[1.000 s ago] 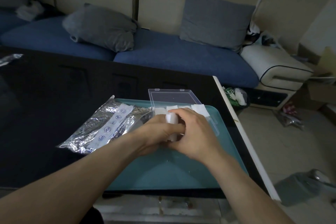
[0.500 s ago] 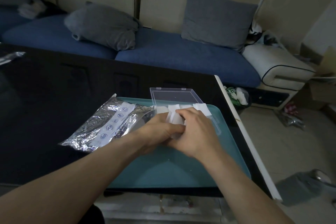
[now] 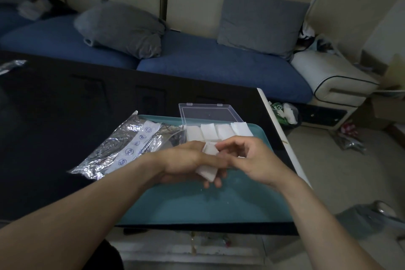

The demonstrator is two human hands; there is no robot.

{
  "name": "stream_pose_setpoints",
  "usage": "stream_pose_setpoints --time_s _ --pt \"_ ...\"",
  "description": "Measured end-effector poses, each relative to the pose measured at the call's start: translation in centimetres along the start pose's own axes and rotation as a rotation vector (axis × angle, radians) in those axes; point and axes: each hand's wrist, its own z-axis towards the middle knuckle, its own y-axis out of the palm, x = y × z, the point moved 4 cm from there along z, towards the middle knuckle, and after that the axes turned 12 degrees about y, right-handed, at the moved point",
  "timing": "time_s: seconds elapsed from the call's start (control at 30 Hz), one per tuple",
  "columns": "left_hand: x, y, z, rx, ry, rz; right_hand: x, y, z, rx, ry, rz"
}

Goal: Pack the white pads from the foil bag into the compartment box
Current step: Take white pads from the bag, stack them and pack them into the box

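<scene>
Ahead of my hands, the clear plastic compartment box (image 3: 219, 132) blocks the way, its far row filled with white pads (image 3: 209, 131) and its open transparent lid (image 3: 209, 114) lying behind. To the left of my left hand (image 3: 186, 163), the crinkled silver foil bag (image 3: 122, 149) takes up that side. Toward me from both hands, I see bare teal plastic tray (image 3: 197, 206), open for passage.
</scene>
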Motion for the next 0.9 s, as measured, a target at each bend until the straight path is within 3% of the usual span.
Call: stream_pose_setpoints --time_s 0.13,0.27,0.37,0.57,0.7,0.8,0.9 --pt "0.9 0.5 0.3 0.032 -0.040 -0.304 0.0 -0.8 0.2 0.116 -0.063 0.022" --pt "1.1 -0.1 0.3 0.175 -0.029 -0.412 0.1 -1.8 0.0 0.225 -0.095 0.009" --pt "0.9 -0.4 0.3 0.272 0.012 -0.388 0.0 -1.8 -0.2 0.215 -0.080 0.048" --pt "0.6 0.0 0.4 0.228 0.060 -0.265 -0.6 -0.6 -0.2 0.214 -0.064 -0.032" --pt "0.5 -0.2 0.5 0.279 0.049 -0.280 -0.5 -1.7 -0.1 0.239 -0.091 -0.027" --pt "0.3 -0.7 0.5 0.307 0.049 -0.243 -0.3 -3.2 -0.5 0.253 -0.090 0.111" --pt "0.1 -0.9 0.6 0.331 0.049 -0.199 -0.8 -4.0 -1.3 0.145 -0.094 0.287"
